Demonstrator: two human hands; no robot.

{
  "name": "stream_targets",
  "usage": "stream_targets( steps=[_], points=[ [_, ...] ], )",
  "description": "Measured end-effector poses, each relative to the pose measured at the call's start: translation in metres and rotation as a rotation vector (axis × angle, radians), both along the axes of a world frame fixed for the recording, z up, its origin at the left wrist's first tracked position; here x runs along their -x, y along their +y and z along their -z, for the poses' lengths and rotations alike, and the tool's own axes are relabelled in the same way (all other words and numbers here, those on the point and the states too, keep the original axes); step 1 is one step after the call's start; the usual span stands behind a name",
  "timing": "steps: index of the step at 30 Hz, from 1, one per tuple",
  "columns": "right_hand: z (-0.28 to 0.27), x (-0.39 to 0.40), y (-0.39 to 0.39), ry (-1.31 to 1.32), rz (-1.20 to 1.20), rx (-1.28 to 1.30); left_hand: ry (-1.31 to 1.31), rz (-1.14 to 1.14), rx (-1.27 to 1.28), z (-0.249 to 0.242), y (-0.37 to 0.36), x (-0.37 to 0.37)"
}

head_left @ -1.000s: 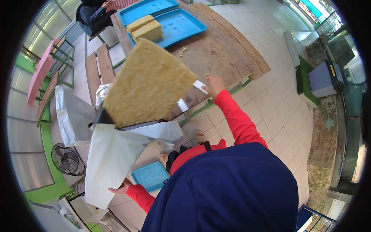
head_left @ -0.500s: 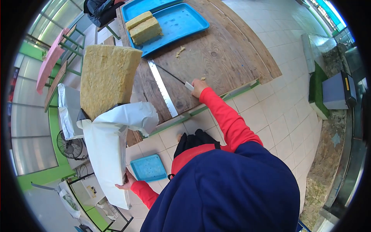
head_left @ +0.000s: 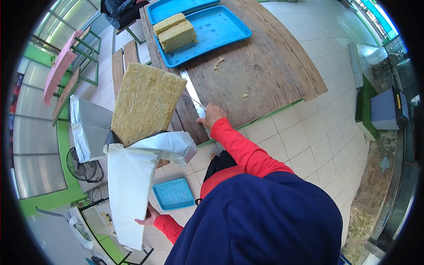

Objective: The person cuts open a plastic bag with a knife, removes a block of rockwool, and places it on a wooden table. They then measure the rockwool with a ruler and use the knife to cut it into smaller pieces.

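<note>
A large yellowish fibrous block (head_left: pixel 147 102) sticks up out of a white plastic wrapper (head_left: pixel 130 185) at the left of the table. My left hand (head_left: pixel 150 216) grips the lower right edge of the wrapper. My right hand (head_left: pixel 212 115) is closed on the handle of a thin knife, beside the table's front edge; most of the blade is hidden. A white metal ruler (head_left: pixel 191 90) lies on the wooden table (head_left: pixel 238 75) just beyond that hand, partly covered. Two smaller fibrous blocks (head_left: pixel 177 36) rest on a blue tray (head_left: pixel 225 31).
Another blue tray (head_left: pixel 176 8) lies behind the first. A small blue tray (head_left: pixel 173 194) is low near my left arm. A wrapped package (head_left: pixel 90 128) and a fan (head_left: pixel 81 165) stand at the left. A seated person (head_left: pixel 121 13) is at the top left. Crumbs dot the table.
My right hand has moved left and slightly down with the knife, to beside the ruler. The block and wrapper, held by my left hand, have shifted right and down in view.
</note>
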State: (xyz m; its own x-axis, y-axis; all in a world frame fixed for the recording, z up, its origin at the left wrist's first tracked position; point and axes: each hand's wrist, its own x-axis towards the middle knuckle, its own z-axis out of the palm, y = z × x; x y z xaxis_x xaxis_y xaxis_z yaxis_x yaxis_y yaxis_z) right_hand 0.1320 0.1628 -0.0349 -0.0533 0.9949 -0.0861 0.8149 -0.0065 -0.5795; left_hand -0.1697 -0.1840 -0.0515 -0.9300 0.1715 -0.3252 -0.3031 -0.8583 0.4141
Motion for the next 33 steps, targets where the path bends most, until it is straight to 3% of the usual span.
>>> stream_targets(
  steps=[13, 16, 18, 19, 21, 24, 30, 33],
  points=[
    [0.009, -0.003, 0.014, -0.024, 0.082, 0.260, -0.026, 0.007, 0.059, -0.005, 0.015, 0.018],
    [0.007, -0.020, 0.008, 0.029, -0.041, 0.290, -0.038, 0.050, 0.036, -0.005, 0.018, 0.016],
    [0.009, -0.039, 0.002, 0.288, -0.177, 0.222, -0.032, 0.093, 0.018, -0.003, 0.021, 0.014],
    [0.007, -0.050, 0.000, 0.285, -0.172, 0.222, -0.040, 0.092, 0.006, -0.003, 0.023, 0.013],
    [-0.005, -0.073, -0.004, 0.459, -0.143, 0.497, -0.055, 0.095, -0.006, 0.001, 0.026, 0.012],
    [-0.025, -0.113, -0.010, 0.532, -0.058, 0.701, -0.003, 0.103, 0.068, 0.004, 0.035, 0.006],
    [-0.024, -0.231, -0.001, 0.689, 0.060, 0.532, 0.039, 0.173, 0.055, 0.000, 0.066, -0.025],
    [-0.019, -0.285, 0.022, 0.577, 0.228, 0.395, 0.059, 0.267, 0.030, -0.004, 0.089, -0.062]
  ],
)
